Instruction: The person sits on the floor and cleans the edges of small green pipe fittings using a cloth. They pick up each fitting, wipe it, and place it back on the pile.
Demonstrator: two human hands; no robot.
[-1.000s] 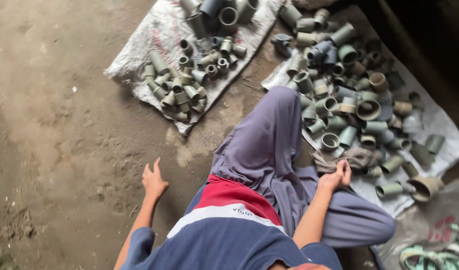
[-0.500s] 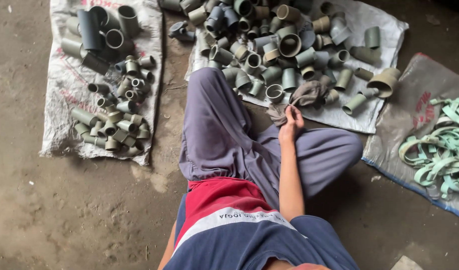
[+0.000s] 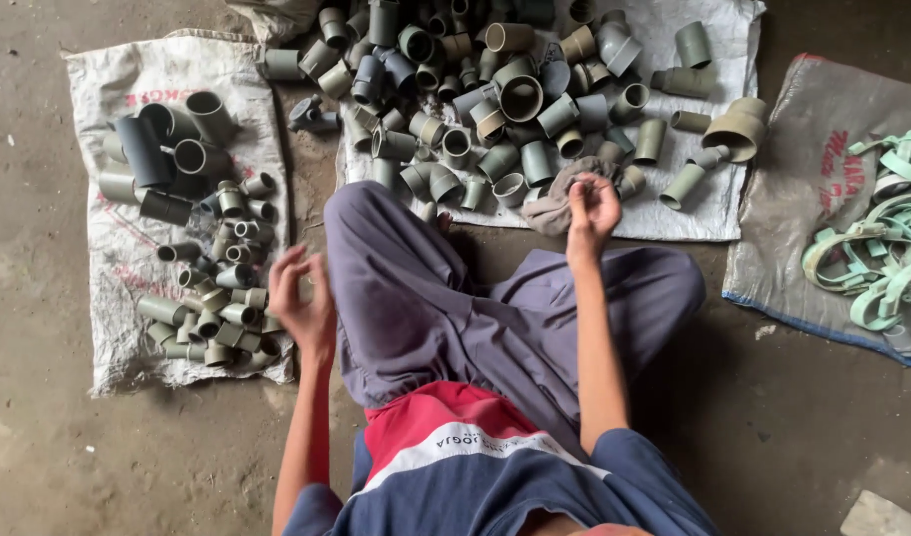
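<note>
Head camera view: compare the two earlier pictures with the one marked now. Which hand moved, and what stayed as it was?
The left hand left the dirt floor, dropped out of view, and now hangs open and empty beside the grey trouser leg, next to the small fittings on the left sack. The right hand still grips the brownish cloth at the edge of the middle sack. The piles of pipe fittings look undisturbed.

Matt plastic pipe fittings (image 3: 495,109) on woven sacks (image 3: 128,248).
</note>
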